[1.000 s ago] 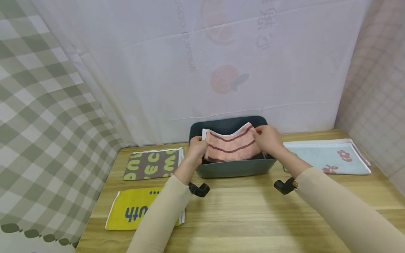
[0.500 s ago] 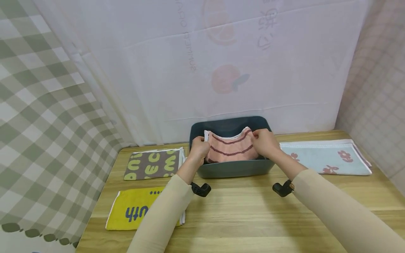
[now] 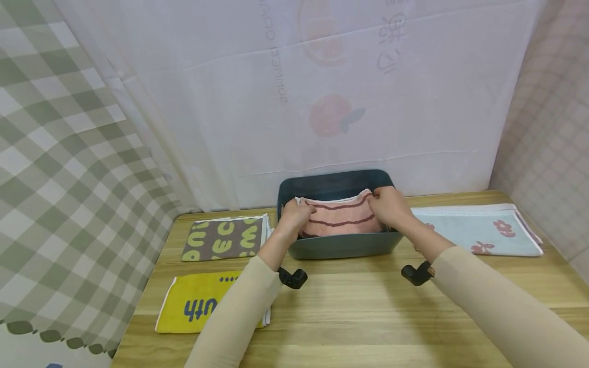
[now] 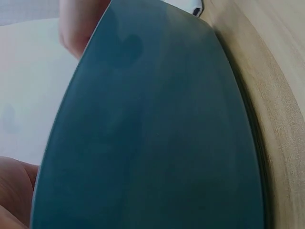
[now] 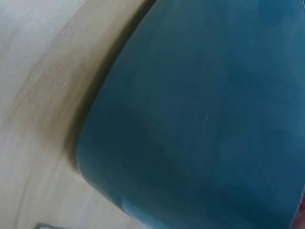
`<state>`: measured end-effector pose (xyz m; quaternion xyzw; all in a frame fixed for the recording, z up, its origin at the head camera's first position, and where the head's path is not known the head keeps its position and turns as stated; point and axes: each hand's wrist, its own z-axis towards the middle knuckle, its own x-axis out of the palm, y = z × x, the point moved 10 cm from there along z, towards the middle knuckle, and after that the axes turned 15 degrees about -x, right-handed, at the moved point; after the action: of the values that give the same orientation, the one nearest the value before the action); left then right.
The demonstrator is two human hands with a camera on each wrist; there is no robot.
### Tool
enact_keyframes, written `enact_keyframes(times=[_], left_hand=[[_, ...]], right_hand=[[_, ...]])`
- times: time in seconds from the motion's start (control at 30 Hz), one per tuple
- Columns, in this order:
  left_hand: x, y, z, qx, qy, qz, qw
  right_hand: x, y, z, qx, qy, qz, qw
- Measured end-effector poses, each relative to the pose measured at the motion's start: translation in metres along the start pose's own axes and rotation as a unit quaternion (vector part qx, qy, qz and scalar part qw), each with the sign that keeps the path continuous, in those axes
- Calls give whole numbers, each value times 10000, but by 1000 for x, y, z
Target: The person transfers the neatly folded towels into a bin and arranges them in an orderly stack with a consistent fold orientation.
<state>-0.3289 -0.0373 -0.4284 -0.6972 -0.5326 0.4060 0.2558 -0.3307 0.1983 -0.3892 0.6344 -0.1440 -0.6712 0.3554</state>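
A folded pink towel (image 3: 342,217) with dark wavy stripes and a white edge lies inside a dark teal bin (image 3: 342,249), below its back rim. My left hand (image 3: 293,217) holds the towel's left end, the thumb stretched over its striped face and a bit of white edge showing beside it. At the right corner, my right hand (image 3: 390,208) pinches the towel with curled fingers. Both hands reach in over the front wall. The bin's smooth outer wall (image 4: 152,129) fills most of the left wrist view, and its side (image 5: 190,114) fills the right one.
Left of the bin lie a brown folded towel (image 3: 223,240) with yellow-green letters and a yellow one (image 3: 195,301) partly behind the left sleeve. A pale blue flowered towel (image 3: 483,230) lies to the right. A white curtain (image 3: 248,128) hangs close behind the bin.
The pink towel has sunk lower into the bin and its sagging top edge is straighter. My left fingers have moved rightward over its face; the right hand has lowered slightly.
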Motion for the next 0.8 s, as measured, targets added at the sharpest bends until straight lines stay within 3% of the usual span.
enact_keyframes(times=[0.17,0.8], left_hand=[[0,-7,-8,176,150,-35,9997],[-18,-27,-37,808,-32,301,9963]], right_hand=[[-6,3,-2,15,76,117,9999],[-28,17,-14,-153,-189,352,9991]])
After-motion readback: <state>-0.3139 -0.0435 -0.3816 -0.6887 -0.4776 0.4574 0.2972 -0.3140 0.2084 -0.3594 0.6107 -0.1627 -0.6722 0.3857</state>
